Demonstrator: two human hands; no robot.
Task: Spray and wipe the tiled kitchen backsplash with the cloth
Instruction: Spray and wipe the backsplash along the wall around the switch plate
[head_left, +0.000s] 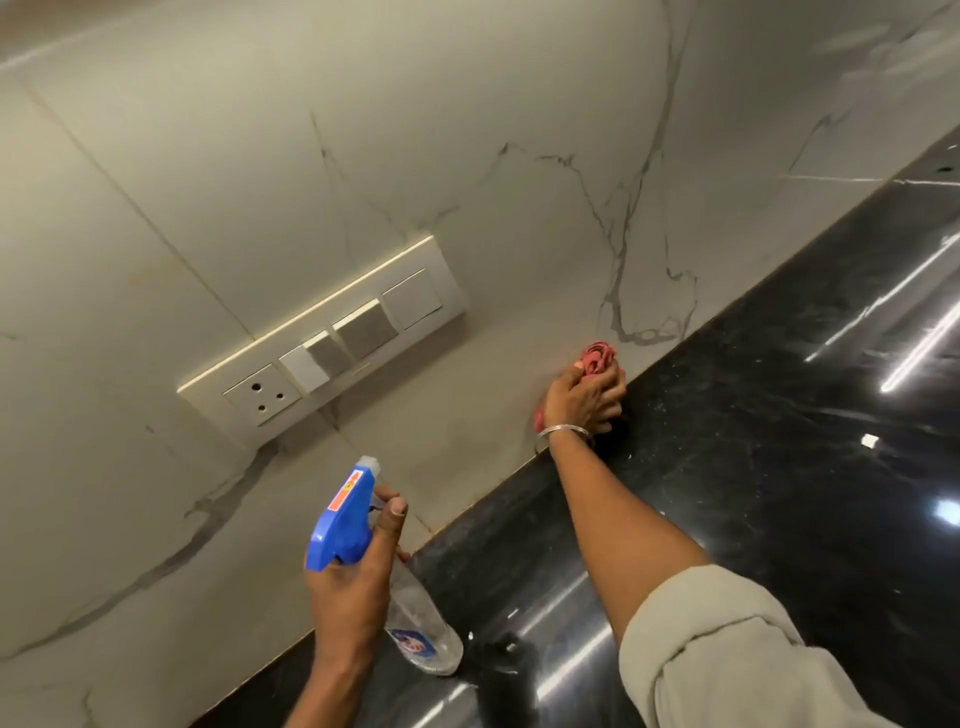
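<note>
The tiled backsplash is off-white with a marble pattern of thin grey veins. The countertop is glossy black with faint pale flecks and white streaks of reflected light. The switch panel has a cream frame, grey rockers and one white socket. The cloth is pinkish red. The spray bottle has a clear body, a blue trigger head with an orange-red sticker, and a blue, white and red label. The sleeve is pale grey-beige; the bangle is silver.
</note>
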